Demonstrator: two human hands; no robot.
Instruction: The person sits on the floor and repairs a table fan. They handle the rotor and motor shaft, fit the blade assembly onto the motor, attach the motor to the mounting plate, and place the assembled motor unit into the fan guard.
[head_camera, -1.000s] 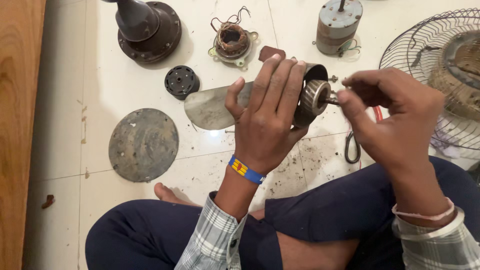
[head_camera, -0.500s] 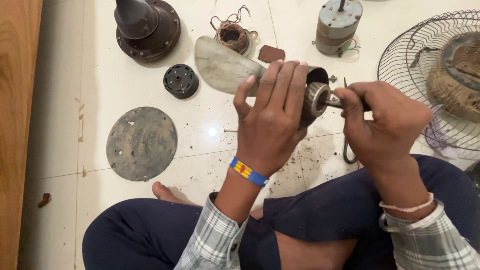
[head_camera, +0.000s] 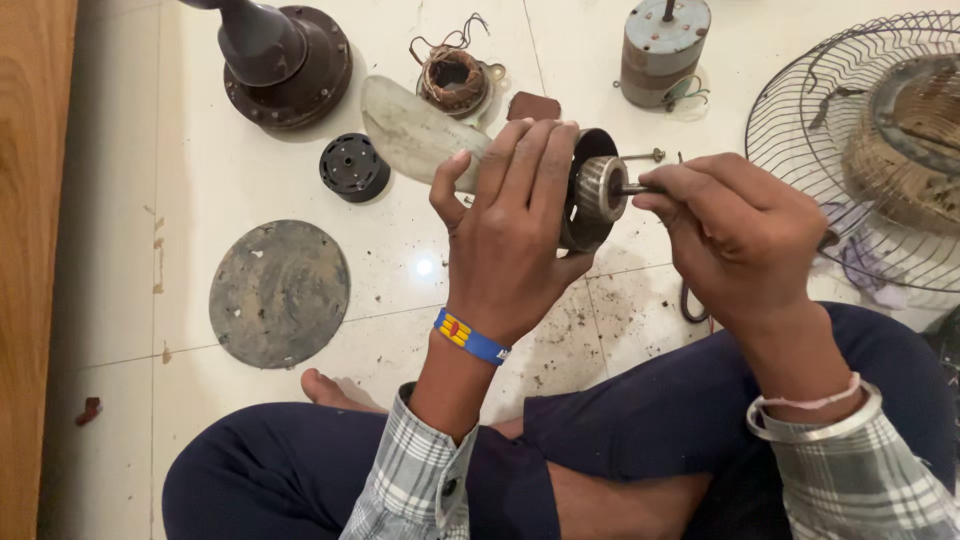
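My left hand (head_camera: 515, 225) is wrapped around a dark round fan motor housing (head_camera: 592, 215) held up above the floor. A dusty grey fan blade (head_camera: 415, 130) sticks out from it to the left. A ribbed metal rotor (head_camera: 600, 188) shows at the open end of the housing. My right hand (head_camera: 735, 235) pinches the thin metal shaft (head_camera: 632, 188) that comes out of the rotor.
On the white tiled floor lie a round rusty plate (head_camera: 280, 292), a black ribbed cap (head_camera: 352, 167), a dark fan base (head_camera: 285, 60), a copper-wound stator (head_camera: 455, 78), a grey motor can (head_camera: 662, 45) and a wire fan guard (head_camera: 870, 140). A wooden panel (head_camera: 30, 250) runs along the left.
The fan blade has swung from below my left hand up to its upper left. My right hand has stayed on the shaft at the rotor.
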